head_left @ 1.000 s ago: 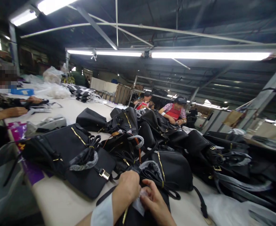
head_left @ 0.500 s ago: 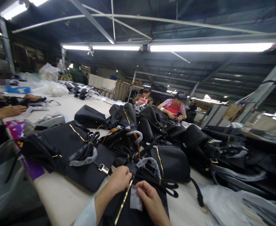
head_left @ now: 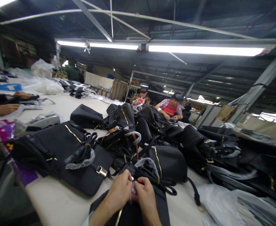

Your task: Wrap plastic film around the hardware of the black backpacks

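My left hand (head_left: 120, 192) and my right hand (head_left: 144, 192) meet at the bottom centre, fingers curled, over the top of a black handbag (head_left: 156, 210) with a gold zip. Between their fingertips they pinch a small piece of white paper or plastic (head_left: 133, 188) at the bag's top edge. Just beyond lie the bag's coiled black straps (head_left: 152, 175) with a clear plastic wrap (head_left: 147, 163).
Many black handbags (head_left: 64, 150) are heaped over the long pale table (head_left: 55, 201). Plastic-covered bags (head_left: 234, 201) lie at the right. A co-worker's hands (head_left: 3, 108) work at the left, and two people (head_left: 169, 108) sit at the far end.
My hands have come together: the right hand moved left to the left hand, and both now pinch the white piece at the bag's top. The view drifted slightly.
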`<state>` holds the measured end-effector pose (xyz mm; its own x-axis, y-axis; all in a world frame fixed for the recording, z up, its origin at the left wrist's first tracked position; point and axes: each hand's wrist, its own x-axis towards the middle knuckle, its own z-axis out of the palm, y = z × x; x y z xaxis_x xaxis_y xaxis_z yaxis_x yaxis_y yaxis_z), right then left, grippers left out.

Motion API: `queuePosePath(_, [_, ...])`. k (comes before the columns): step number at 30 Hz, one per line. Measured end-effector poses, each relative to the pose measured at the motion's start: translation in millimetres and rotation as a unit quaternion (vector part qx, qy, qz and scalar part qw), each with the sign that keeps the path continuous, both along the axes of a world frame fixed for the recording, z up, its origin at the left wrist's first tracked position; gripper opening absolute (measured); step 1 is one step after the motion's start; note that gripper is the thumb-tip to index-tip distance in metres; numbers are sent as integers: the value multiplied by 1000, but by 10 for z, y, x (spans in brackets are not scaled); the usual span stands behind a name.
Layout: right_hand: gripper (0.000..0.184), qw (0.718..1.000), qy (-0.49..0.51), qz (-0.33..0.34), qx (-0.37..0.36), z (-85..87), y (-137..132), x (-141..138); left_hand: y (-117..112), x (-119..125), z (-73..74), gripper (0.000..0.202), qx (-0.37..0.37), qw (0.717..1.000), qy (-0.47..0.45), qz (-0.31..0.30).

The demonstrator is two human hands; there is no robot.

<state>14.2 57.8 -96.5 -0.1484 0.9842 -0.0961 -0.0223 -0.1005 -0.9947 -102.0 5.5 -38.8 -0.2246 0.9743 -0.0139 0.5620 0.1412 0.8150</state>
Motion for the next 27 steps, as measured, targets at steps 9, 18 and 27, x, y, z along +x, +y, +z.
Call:
queuePosePath(9, [59,997,78,-2,-26,38,-84,-90,-129,11,-81,16,-13,999,33,17])
queuePosePath(18, [61,992,115,21,-48,5,-98,-12,-200,-34,20,36,-44,992,120,19])
queuePosePath(27, [52,989,117,18,-84,28,-65,-2,-58,44,114,34,-52,992,110,36])
